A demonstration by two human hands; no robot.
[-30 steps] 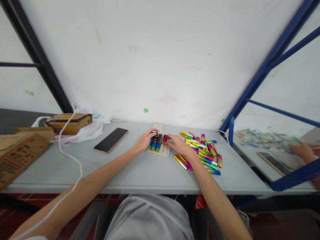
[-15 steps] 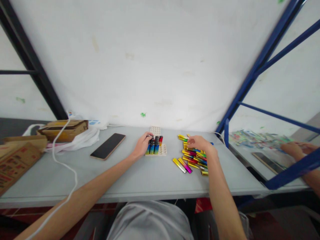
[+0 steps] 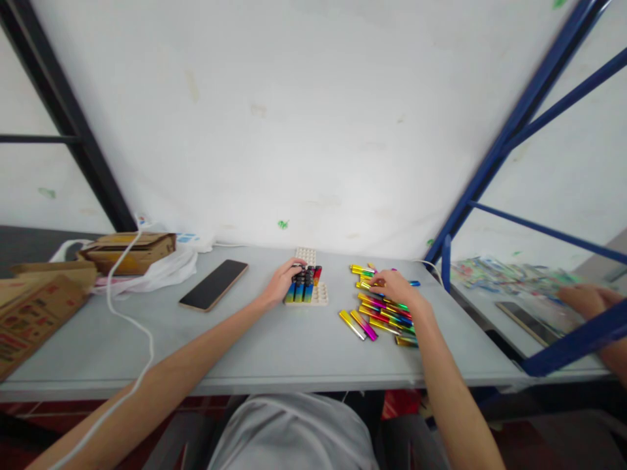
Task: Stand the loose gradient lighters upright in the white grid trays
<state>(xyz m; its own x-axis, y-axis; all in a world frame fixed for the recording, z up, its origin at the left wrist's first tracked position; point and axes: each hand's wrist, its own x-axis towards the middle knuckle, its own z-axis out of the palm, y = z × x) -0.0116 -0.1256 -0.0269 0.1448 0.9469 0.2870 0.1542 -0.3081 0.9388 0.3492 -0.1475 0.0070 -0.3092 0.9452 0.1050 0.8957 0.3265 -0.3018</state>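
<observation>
A white pegged tray [image 3: 321,297] lies on the grey table [image 3: 274,339] with several shiny coloured tubes [image 3: 302,287] standing upright in it. My left hand [image 3: 281,281] rests against the tray's left side, its fingers curled over the standing tubes. To the right lies a loose pile of metallic coloured tubes [image 3: 386,310]. My right hand [image 3: 394,285] is over that pile with fingers pinched on a yellow tube at the pile's far side. Two tubes, gold and pink [image 3: 358,324], lie apart at the pile's near left.
A black phone [image 3: 213,284] lies left of the tray. Cardboard boxes [image 3: 127,248] and a white plastic bag [image 3: 161,264] sit at the far left, and a white cable [image 3: 130,313] hangs across. Another person's hand [image 3: 588,300] works at the neighbouring table past the blue frame [image 3: 490,170].
My right hand left the tray and moved right onto the loose pile, then closed its fingers on a tube. My left hand stayed at the tray.
</observation>
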